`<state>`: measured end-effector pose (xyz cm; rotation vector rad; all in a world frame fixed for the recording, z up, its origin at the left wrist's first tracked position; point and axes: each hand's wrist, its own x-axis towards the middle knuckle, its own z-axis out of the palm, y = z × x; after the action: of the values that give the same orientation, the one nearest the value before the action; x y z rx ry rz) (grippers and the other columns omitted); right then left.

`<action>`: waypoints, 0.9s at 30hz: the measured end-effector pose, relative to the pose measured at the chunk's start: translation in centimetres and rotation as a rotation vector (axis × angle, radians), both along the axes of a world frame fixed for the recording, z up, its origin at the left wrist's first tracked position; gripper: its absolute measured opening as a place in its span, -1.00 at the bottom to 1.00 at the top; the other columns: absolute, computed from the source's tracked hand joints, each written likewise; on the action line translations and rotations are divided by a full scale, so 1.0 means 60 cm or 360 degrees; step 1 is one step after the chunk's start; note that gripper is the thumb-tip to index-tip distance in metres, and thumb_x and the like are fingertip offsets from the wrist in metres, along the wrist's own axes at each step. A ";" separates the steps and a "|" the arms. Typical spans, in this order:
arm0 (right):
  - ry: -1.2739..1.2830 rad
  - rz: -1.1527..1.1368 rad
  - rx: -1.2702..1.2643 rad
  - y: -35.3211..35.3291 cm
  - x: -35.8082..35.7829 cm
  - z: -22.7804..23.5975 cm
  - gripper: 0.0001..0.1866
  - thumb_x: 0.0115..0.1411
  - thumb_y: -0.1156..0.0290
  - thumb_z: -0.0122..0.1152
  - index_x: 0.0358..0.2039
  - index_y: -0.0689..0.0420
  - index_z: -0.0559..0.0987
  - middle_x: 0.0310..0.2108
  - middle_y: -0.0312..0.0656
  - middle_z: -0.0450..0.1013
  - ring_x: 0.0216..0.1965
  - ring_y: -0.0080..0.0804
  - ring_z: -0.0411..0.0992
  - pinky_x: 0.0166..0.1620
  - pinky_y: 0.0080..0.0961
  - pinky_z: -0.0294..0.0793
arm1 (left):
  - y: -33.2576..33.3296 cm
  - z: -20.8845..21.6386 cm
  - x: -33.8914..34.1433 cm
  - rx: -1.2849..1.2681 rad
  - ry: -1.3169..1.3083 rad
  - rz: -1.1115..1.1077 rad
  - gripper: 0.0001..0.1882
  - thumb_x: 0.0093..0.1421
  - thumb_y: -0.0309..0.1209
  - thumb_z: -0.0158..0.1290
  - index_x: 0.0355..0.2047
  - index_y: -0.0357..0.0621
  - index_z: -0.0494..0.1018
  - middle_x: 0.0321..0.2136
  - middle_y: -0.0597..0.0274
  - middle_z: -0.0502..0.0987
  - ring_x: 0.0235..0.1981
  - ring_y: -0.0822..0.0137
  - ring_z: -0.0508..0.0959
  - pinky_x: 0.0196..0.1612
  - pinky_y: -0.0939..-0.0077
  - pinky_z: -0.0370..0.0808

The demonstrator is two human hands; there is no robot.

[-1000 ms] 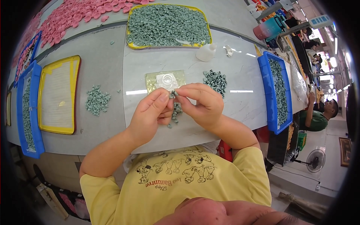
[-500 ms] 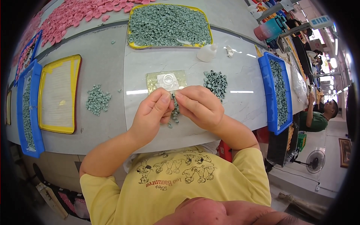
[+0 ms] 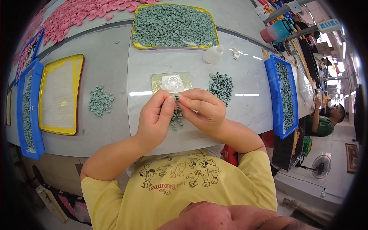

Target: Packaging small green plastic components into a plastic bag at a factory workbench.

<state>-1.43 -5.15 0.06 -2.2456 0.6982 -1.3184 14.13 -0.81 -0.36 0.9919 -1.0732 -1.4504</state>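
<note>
My left hand (image 3: 154,115) and my right hand (image 3: 205,109) meet over the table, thumbs and fingertips pinched together. Between the fingertips is a small green piece (image 3: 176,97), mostly covered by the fingers. Below them, partly hidden by both hands, lies a small heap of green pieces (image 3: 176,122). Just beyond the fingertips a small clear round dish (image 3: 173,81) rests on white paper, on a yellowish flat pad (image 3: 186,78). To the right of my right hand is a pile of green pieces with dark shiny parts (image 3: 220,89). Another pile, plain green (image 3: 101,100), lies to the left.
A yellow-rimmed tray (image 3: 135,45) full of green pieces stands at the back, near a white bottle (image 3: 213,55) and a crumpled white scrap (image 3: 235,53). Blue bins (image 3: 36,115) flank both sides. A yellow-edged tray (image 3: 58,96) lies left. Pink pieces (image 3: 76,17) spread far left.
My fingertips have shifted slightly against each other around the small green piece, the left thumb turning more upright. The piles and trays stay as they were, apart from a slight shift of the whole view.
</note>
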 end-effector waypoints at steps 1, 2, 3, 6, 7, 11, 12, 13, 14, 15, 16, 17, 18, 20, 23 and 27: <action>-0.0018 0.0011 -0.0002 -0.002 0.001 -0.001 -0.71 -0.16 0.76 0.24 -0.35 0.29 0.54 -0.38 -0.09 0.47 -0.46 -0.37 0.47 -0.46 -0.60 0.45 | -0.001 0.000 0.002 0.0002 -0.0033 -0.0013 -0.80 0.28 -0.34 -0.19 -0.43 -0.19 0.28 -0.57 0.43 0.26 -0.53 0.60 0.18 -0.44 0.72 0.21; -0.0036 0.0022 -0.0004 -0.003 0.000 0.000 -0.71 -0.16 0.76 0.24 -0.34 0.29 0.54 -0.39 -0.09 0.47 -0.46 -0.38 0.47 -0.46 -0.60 0.45 | -0.002 0.001 0.003 0.0004 -0.0066 -0.0027 -0.79 0.28 -0.34 -0.18 -0.43 -0.20 0.28 -0.57 0.42 0.27 -0.51 0.58 0.19 -0.42 0.71 0.22; -0.0035 0.0020 -0.0006 -0.003 -0.002 0.002 -0.71 -0.16 0.76 0.24 -0.34 0.29 0.54 -0.39 -0.09 0.47 -0.46 -0.38 0.47 -0.46 -0.60 0.45 | -0.003 0.002 0.003 0.0002 -0.0066 -0.0029 -0.79 0.28 -0.34 -0.18 -0.43 -0.20 0.28 -0.57 0.42 0.27 -0.51 0.58 0.19 -0.42 0.71 0.22; 0.0018 0.0007 0.0152 -0.002 -0.007 0.021 -0.70 -0.17 0.74 0.25 -0.33 0.27 0.54 -0.39 -0.10 0.48 -0.44 -0.38 0.47 -0.43 -0.59 0.46 | -0.004 0.012 0.001 -0.0015 -0.0062 0.0007 -0.79 0.28 -0.34 -0.18 -0.43 -0.21 0.30 -0.56 0.40 0.29 -0.51 0.58 0.22 -0.42 0.70 0.24; 0.0051 -0.0059 0.0118 0.000 -0.008 0.027 -0.69 -0.17 0.74 0.25 -0.33 0.26 0.54 -0.39 -0.11 0.48 -0.43 -0.38 0.48 -0.42 -0.59 0.46 | -0.001 0.015 0.000 -0.0037 -0.0097 0.0002 -0.78 0.27 -0.34 -0.17 -0.44 -0.22 0.30 -0.56 0.38 0.31 -0.51 0.57 0.24 -0.43 0.69 0.25; 0.0077 -0.0077 0.0121 0.002 -0.017 0.026 -0.68 -0.18 0.72 0.24 -0.31 0.23 0.55 -0.38 -0.13 0.49 -0.41 -0.38 0.48 -0.38 -0.59 0.48 | 0.001 0.020 -0.008 -0.0096 -0.0176 0.0012 -0.78 0.26 -0.35 -0.15 -0.43 -0.24 0.33 -0.56 0.34 0.35 -0.53 0.54 0.28 -0.44 0.66 0.27; 0.0076 -0.0077 0.0122 0.003 -0.017 0.026 -0.68 -0.18 0.72 0.24 -0.31 0.23 0.55 -0.38 -0.13 0.49 -0.41 -0.38 0.48 -0.38 -0.59 0.48 | 0.002 0.019 -0.008 -0.0096 -0.0176 0.0012 -0.78 0.26 -0.35 -0.15 -0.43 -0.24 0.33 -0.56 0.34 0.35 -0.53 0.54 0.28 -0.44 0.66 0.27; 0.0076 -0.0085 0.0134 0.003 -0.018 0.028 -0.68 -0.18 0.72 0.24 -0.31 0.23 0.55 -0.38 -0.13 0.49 -0.41 -0.38 0.48 -0.38 -0.59 0.48 | 0.002 0.019 -0.009 -0.0101 -0.0188 0.0012 -0.79 0.26 -0.35 -0.15 -0.43 -0.24 0.33 -0.56 0.34 0.35 -0.53 0.54 0.28 -0.44 0.66 0.27; 0.0075 -0.0093 0.0147 0.003 -0.019 0.030 -0.67 -0.18 0.72 0.24 -0.31 0.23 0.55 -0.38 -0.14 0.49 -0.41 -0.39 0.48 -0.38 -0.59 0.48 | 0.002 0.020 -0.010 -0.0107 -0.0199 0.0013 -0.79 0.26 -0.35 -0.14 -0.43 -0.25 0.33 -0.57 0.34 0.35 -0.54 0.53 0.28 -0.45 0.66 0.27; 0.0075 -0.0093 0.0147 0.003 -0.020 0.029 -0.67 -0.18 0.72 0.24 -0.31 0.23 0.55 -0.38 -0.14 0.49 -0.41 -0.39 0.48 -0.38 -0.59 0.48 | 0.002 0.020 -0.011 -0.0107 -0.0199 0.0013 -0.79 0.26 -0.35 -0.14 -0.43 -0.25 0.33 -0.57 0.34 0.35 -0.54 0.53 0.28 -0.45 0.66 0.27; 0.0081 -0.0099 0.0137 0.002 -0.019 0.029 -0.67 -0.18 0.72 0.25 -0.31 0.23 0.56 -0.38 -0.13 0.49 -0.41 -0.40 0.48 -0.39 -0.60 0.48 | 0.002 0.020 -0.011 -0.0113 -0.0196 0.0014 -0.79 0.26 -0.36 -0.14 -0.43 -0.25 0.33 -0.57 0.34 0.34 -0.54 0.53 0.28 -0.45 0.66 0.27; 0.0087 -0.0106 0.0126 0.001 -0.019 0.030 -0.67 -0.18 0.72 0.25 -0.31 0.23 0.56 -0.39 -0.13 0.49 -0.42 -0.41 0.48 -0.41 -0.61 0.47 | 0.000 0.022 -0.010 -0.0119 -0.0193 0.0016 -0.79 0.26 -0.36 -0.14 -0.43 -0.25 0.34 -0.57 0.34 0.34 -0.54 0.53 0.27 -0.45 0.66 0.27; 0.0085 -0.0109 0.0125 0.000 -0.019 0.031 -0.67 -0.18 0.72 0.25 -0.31 0.23 0.56 -0.39 -0.13 0.49 -0.42 -0.41 0.48 -0.41 -0.61 0.47 | -0.002 0.024 -0.010 -0.0121 -0.0194 0.0013 -0.79 0.26 -0.36 -0.14 -0.43 -0.25 0.34 -0.57 0.34 0.34 -0.54 0.53 0.27 -0.45 0.66 0.27; 0.0060 -0.0059 0.0161 -0.002 -0.019 0.028 -0.66 -0.19 0.73 0.24 -0.30 0.22 0.57 -0.40 -0.13 0.49 -0.45 -0.45 0.47 -0.45 -0.65 0.46 | -0.004 0.022 -0.009 -0.0107 -0.0206 0.0011 -0.79 0.26 -0.36 -0.14 -0.43 -0.25 0.34 -0.58 0.35 0.33 -0.54 0.53 0.26 -0.46 0.65 0.25; 0.0062 -0.0066 0.0136 -0.006 -0.016 0.022 -0.64 -0.19 0.74 0.24 -0.29 0.22 0.58 -0.41 -0.14 0.49 -0.49 -0.49 0.46 -0.48 -0.68 0.44 | -0.009 0.017 -0.011 -0.0080 -0.0231 0.0022 -0.79 0.26 -0.36 -0.14 -0.43 -0.24 0.34 -0.59 0.35 0.31 -0.55 0.53 0.25 -0.47 0.65 0.24; 0.0073 -0.0111 0.0088 -0.009 -0.013 0.015 -0.63 -0.19 0.75 0.23 -0.28 0.21 0.58 -0.42 -0.15 0.48 -0.51 -0.51 0.44 -0.49 -0.68 0.43 | -0.016 0.013 -0.012 -0.0039 -0.0246 0.0007 -0.80 0.26 -0.36 -0.14 -0.43 -0.24 0.34 -0.59 0.34 0.31 -0.55 0.53 0.25 -0.47 0.65 0.24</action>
<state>-2.23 -5.69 0.97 -2.2322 0.8265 -1.2674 13.42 -1.77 0.41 1.1020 -1.1963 -1.3715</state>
